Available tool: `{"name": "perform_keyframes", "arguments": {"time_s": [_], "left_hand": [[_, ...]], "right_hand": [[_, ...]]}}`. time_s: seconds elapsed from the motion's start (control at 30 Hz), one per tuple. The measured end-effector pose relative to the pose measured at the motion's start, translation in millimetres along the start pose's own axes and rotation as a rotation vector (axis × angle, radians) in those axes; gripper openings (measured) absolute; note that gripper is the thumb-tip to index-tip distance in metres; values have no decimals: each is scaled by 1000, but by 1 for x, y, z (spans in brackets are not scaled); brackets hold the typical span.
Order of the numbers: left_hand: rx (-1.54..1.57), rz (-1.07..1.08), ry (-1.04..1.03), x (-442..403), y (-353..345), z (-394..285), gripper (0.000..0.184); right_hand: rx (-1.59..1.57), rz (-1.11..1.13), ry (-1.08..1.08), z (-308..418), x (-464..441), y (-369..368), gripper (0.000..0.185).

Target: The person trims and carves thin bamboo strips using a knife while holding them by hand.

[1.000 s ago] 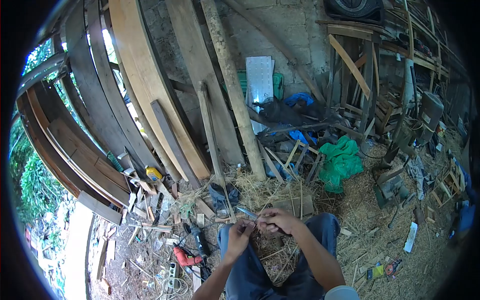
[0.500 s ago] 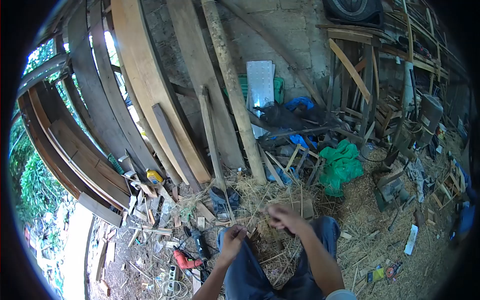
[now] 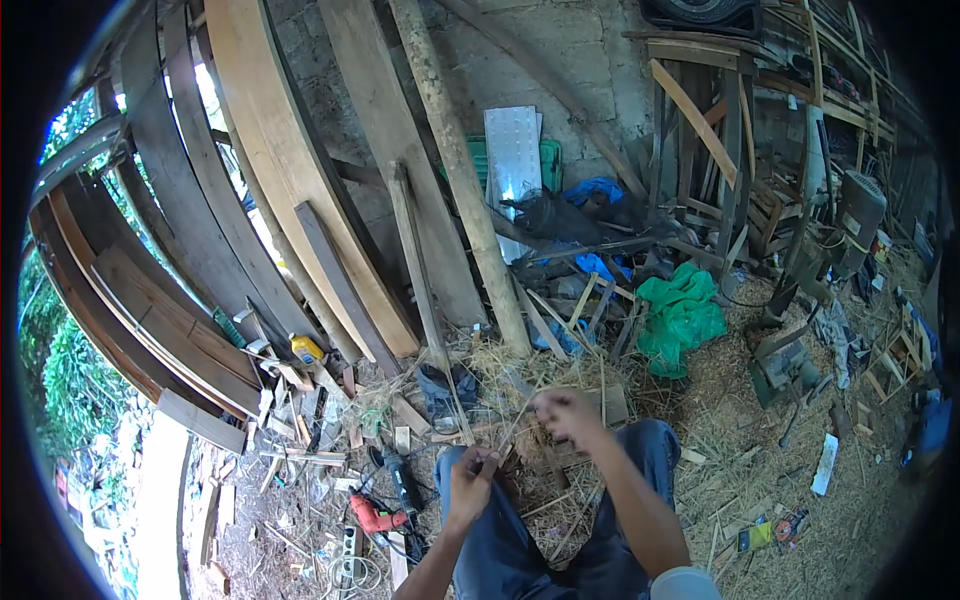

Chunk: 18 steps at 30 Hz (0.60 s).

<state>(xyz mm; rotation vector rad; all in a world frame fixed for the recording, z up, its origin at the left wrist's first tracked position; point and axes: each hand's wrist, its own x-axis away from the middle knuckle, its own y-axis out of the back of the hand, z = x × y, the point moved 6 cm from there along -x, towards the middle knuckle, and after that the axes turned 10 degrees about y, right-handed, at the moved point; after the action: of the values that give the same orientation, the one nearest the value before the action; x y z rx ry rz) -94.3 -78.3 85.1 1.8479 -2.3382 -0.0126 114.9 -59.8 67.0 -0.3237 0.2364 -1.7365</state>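
My left hand (image 3: pixel 474 476) is closed in a pinch above my left knee; what it pinches is too small to make out. To its right and a little higher, my right hand (image 3: pixel 568 416) is raised over the straw, apart from the left one. Its fingers are smeared by motion, and a faint blurred blade-like shape shows just left of them. Both hands are above my legs in dark blue trousers (image 3: pixel 500 545).
A red drill (image 3: pixel 376 514) and a grinder (image 3: pixel 400 482) lie left of my legs by a power strip (image 3: pixel 350 550). Planks (image 3: pixel 290 170) lean on the wall. A green plastic sheet (image 3: pixel 680 318) lies ahead right. Straw and wood scraps cover the ground.
My hands were together around a blade-like object; my right hand has since moved away from the left. The view has shifted slightly.
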Motion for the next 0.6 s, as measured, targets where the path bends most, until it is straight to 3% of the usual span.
{"name": "perform_keyframes", "arguments": {"time_s": [0.07, 0.2, 0.23, 0.33, 0.43, 0.6], "left_hand": [[-12, 1, 36, 6, 5, 5, 11], [110, 59, 147, 6, 7, 0, 11], [164, 81, 238, 4, 5, 3, 11], [185, 84, 202, -2, -8, 0, 10], [195, 113, 133, -1, -15, -3, 10], [272, 132, 220, 3, -16, -2, 13]], "right_hand": [[-34, -112, 79, 18, -8, 38, 19], [-169, -107, 96, 18, -6, 47, 24], [-121, -7, 62, 18, 4, 25, 24], [48, 214, 34, 8, 31, -38, 23], [-131, 362, -69, -18, 32, -57, 19], [-108, 353, -89, -15, 21, -41, 17]]}}
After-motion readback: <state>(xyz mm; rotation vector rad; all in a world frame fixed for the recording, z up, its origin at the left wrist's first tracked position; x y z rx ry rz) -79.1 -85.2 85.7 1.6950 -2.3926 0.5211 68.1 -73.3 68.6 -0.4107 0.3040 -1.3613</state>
